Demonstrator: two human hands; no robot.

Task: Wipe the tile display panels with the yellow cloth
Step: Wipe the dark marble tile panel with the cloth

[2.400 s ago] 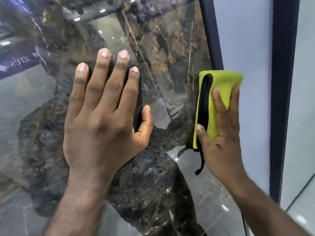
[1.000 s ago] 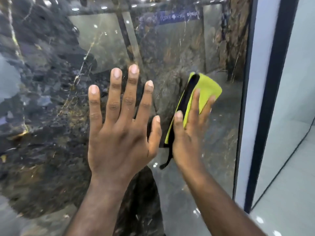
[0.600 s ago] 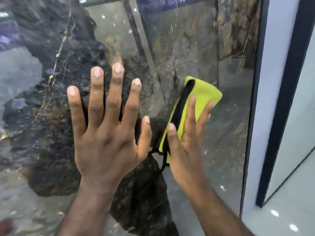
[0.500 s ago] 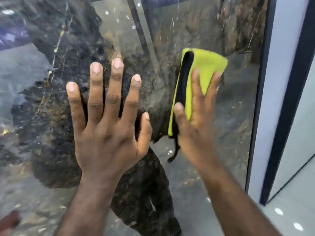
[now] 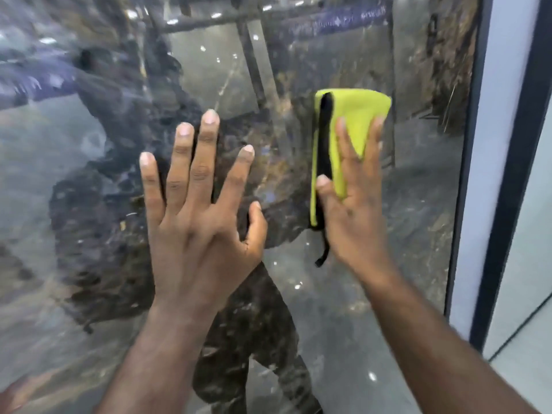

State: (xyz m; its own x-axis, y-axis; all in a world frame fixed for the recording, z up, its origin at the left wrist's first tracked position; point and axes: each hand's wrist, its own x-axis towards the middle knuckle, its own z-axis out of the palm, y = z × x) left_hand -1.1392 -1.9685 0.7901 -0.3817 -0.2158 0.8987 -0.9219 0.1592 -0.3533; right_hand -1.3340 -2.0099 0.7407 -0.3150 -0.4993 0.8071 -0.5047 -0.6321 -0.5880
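Note:
A dark, glossy marble-patterned tile panel (image 5: 418, 210) stands upright and fills most of the view. My left hand (image 5: 203, 222) lies flat on it with fingers spread and straight. To its right, my right hand (image 5: 355, 216) presses a folded yellow cloth (image 5: 355, 115) with a black edge against the panel, fingers straight over the cloth and thumb on the black edge. A black loop hangs from the cloth's lower end. The cloth sits a little left of the panel's right edge.
A thin dark frame (image 5: 469, 174) borders the panel on the right. Beyond it is a pale panel (image 5: 493, 144), then a second dark frame (image 5: 519, 144) and another pale surface (image 5: 537, 234). Reflections of ceiling lights and a person cover the glossy tile.
My right hand has slid the cloth from the panel's right edge leftward, then up and slightly back to the right. My left hand stays flat on the tile.

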